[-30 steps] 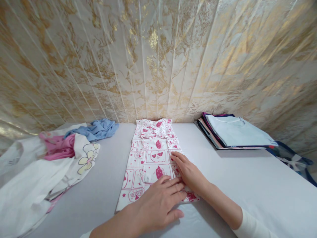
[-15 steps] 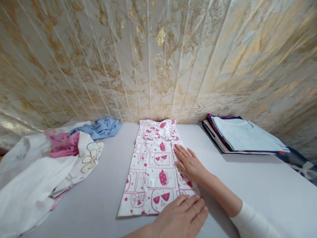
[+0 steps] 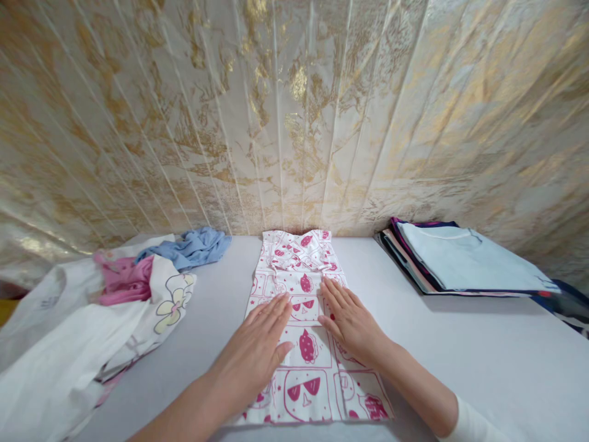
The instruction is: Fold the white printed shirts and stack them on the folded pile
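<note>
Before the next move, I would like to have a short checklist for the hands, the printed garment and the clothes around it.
1. Left hand on the printed garment: ok, laid over it.
2. Right hand on the garment: ok, fingers extended.
3. Garment's far part smooth: not ok, creased.
4. Folded stack apart from garment: ok.
5. Loose clothes apart from garment: ok.
6. Garment's underside smooth: cannot tell, hidden.

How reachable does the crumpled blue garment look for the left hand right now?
Probably yes: the left hand rests open on the pink-printed white garment, grasping nothing, and nothing visible blocks its way to the crumpled blue garment.
</note>
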The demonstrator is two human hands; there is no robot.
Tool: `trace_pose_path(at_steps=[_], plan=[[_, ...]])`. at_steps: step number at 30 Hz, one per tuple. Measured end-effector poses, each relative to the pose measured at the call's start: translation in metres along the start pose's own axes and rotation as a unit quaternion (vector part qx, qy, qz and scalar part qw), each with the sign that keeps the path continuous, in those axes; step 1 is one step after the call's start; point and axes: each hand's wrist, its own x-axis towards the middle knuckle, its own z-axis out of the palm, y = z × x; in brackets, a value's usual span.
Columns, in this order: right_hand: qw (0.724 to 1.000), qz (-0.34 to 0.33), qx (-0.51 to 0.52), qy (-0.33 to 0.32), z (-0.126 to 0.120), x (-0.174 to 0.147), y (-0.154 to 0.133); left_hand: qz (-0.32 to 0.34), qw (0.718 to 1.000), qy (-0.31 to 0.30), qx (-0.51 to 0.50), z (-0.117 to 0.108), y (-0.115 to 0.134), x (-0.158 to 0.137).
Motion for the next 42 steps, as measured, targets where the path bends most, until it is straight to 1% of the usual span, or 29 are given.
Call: trace_pose_path(at_steps=[1,3,5,7,10,13,18,20,21,23,26,29,31,34,37,39,42], plan=[[1.000,-0.002,0.000,-0.002,0.000,0.000,-0.005,-0.015,1.000,0.009,0.017,0.006,-0.007,-0.003],[1.000,-0.006,0.001,-0.012,0.000,-0.001,-0.015,-0.028,0.998,0.028,0.042,0.020,-0.014,-0.009],[1.000,-0.005,0.004,-0.021,0.001,-0.002,-0.023,-0.031,0.996,0.056,0.058,0.032,-0.012,-0.013],[1.000,0.003,0.007,-0.024,0.001,-0.003,-0.028,-0.034,0.993,0.088,0.075,0.039,-0.005,-0.015],[1.000,0.005,0.019,-0.018,-0.001,-0.008,-0.032,-0.032,0.987,0.126,0.098,0.040,0.005,-0.018],[0.999,-0.013,0.034,-0.016,-0.004,-0.018,-0.035,-0.023,0.982,0.147,0.116,0.037,0.010,-0.027],[0.998,-0.043,0.042,-0.028,-0.007,-0.037,-0.035,-0.002,0.983,0.136,0.125,0.037,0.012,-0.049],[0.998,-0.050,0.038,-0.026,-0.009,-0.038,-0.032,0.004,0.986,0.125,0.109,0.037,0.010,-0.051],[0.998,-0.049,0.035,-0.021,-0.009,-0.035,-0.029,0.001,0.989,0.115,0.098,0.035,0.008,-0.048],[0.999,-0.034,0.022,-0.008,-0.011,-0.023,-0.021,-0.024,0.993,0.085,0.075,0.028,0.001,-0.035],[1.000,0.002,-0.004,0.005,-0.013,0.006,-0.008,-0.087,0.994,0.052,0.047,0.016,-0.020,-0.001],[0.999,0.026,-0.022,0.010,-0.013,0.033,0.003,-0.132,0.990,0.046,0.013,0.007,-0.049,0.034],[0.999,0.030,-0.025,0.013,-0.008,0.041,0.008,-0.128,0.989,0.062,-0.029,0.005,-0.066,0.050],[1.000,0.019,-0.022,0.010,0.004,0.038,0.014,-0.100,0.987,0.096,-0.081,0.004,-0.082,0.060],[1.000,0.009,-0.021,0.005,0.009,0.030,0.017,-0.110,0.982,0.117,-0.096,0.003,-0.086,0.061],[1.000,-0.001,-0.016,0.012,0.003,0.033,0.014,-0.137,0.977,0.129,-0.102,0.003,-0.084,0.061],[0.998,-0.025,0.019,0.050,-0.016,0.057,-0.002,-0.173,0.969,0.137,-0.109,0.006,-0.080,0.059]])
